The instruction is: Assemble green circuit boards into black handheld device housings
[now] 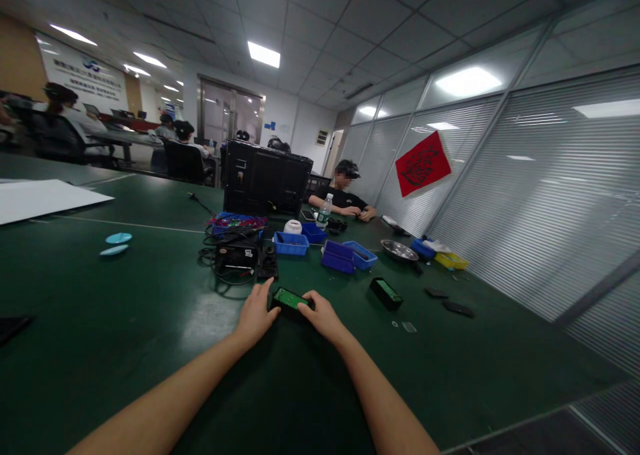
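Note:
A black rectangular case with a green circuit board (290, 299) in its open top sits on the table in front of me. My right hand (321, 316) grips its right end, the thumb over the board's edge and the fingers on the far side. At the left end lies my left hand (256, 313), fingers stretched forward and thumb close to the case's near corner; whether it presses on the case I cannot tell. Farther right stands a second black case with a green board (387, 291), untouched.
Behind my hands are a black device with cables (236, 260), blue bins (291, 243), a water bottle (325, 212) and a large black panel (267, 178). A metal bowl (399, 249) and flat black pieces (458, 308) lie right. A person (345, 195) sits across the table.

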{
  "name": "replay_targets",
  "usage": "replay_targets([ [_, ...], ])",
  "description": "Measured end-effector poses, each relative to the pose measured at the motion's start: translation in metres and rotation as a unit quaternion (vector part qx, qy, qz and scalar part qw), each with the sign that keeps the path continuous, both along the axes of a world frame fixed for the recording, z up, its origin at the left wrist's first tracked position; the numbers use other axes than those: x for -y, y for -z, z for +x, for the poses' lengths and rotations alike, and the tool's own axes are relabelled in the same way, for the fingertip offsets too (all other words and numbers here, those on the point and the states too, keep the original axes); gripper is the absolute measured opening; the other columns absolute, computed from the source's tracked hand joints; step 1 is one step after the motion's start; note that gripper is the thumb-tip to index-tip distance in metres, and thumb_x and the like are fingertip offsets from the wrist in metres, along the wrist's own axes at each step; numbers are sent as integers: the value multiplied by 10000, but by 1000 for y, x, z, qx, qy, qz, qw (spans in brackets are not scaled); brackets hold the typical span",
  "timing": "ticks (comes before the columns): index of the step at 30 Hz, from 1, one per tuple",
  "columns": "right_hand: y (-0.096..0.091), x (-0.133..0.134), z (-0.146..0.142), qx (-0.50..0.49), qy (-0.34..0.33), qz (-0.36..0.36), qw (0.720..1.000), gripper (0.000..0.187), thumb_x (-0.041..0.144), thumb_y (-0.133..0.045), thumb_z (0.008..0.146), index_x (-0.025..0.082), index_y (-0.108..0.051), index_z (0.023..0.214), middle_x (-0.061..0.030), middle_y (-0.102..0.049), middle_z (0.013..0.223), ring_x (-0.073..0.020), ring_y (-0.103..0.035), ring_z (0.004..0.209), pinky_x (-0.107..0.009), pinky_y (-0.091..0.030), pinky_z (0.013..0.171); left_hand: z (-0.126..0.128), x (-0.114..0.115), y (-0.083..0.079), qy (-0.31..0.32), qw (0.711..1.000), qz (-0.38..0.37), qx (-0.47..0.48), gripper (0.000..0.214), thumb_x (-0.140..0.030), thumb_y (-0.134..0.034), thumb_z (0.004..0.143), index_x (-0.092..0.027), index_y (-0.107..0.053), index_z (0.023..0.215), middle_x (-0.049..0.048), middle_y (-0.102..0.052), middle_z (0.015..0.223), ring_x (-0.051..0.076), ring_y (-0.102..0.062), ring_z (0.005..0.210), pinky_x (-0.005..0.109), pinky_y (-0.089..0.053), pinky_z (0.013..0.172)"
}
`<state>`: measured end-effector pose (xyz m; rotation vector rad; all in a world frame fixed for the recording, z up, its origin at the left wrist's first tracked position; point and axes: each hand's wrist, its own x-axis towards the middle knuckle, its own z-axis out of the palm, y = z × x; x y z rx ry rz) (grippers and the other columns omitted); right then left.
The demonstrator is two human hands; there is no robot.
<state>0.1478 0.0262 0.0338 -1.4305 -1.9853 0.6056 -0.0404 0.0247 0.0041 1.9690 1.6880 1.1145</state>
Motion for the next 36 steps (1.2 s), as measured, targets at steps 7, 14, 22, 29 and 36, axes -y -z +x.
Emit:
replay_targets([
  [7,6,-3,2,25,69,-23,997,179,329,-541,711,189,-444,658,52,-464,583,-95,-425,556,-201,-302,533,0,5,-5,131,990,-53,27,729,-196,-510,715,-255,-160,1352,-9,-612,992,131,-571,874,250,-402,818],
  [14,3,-1,1,49,121,-22,991,162,356,-495,760,199,-485,722,21,-556,653,-115,-493,598,-217,-329,569,2,14,-8,210,975,-31,-72,700,-250,-566,681,-269,-291,1324,31,-504,1255,217,-480,1107,343,-338,947],
  [22,-5,16,-15,137,135,-7,981,462,558,-503,715,189,-527,993,-76,-610,927,-205,-563,853,-267,-384,659,2,10,-7,249,965,-3,-83,526,-129,-498,689,-248,-478,1201,0,-491,1274,172,-435,1157,325,-293,1004],
  [29,-2,11,-14,198,163,-8,966,493,385,-494,751,166,-434,1189,-125,-591,996,-242,-548,931,-312,-402,715,4,15,-11,260,958,2,-117,495,-150,-499,699,-259,-497,1182,5,-528,1230,190,-446,1132,345,-311,976],
  [36,-2,-1,8,198,191,27,961,472,335,-503,761,259,-370,1207,-66,-591,956,-223,-552,881,-294,-397,657,3,16,-12,245,962,1,-123,421,-200,-482,732,-236,-523,1150,31,-563,1171,195,-474,1084,339,-338,943],
])
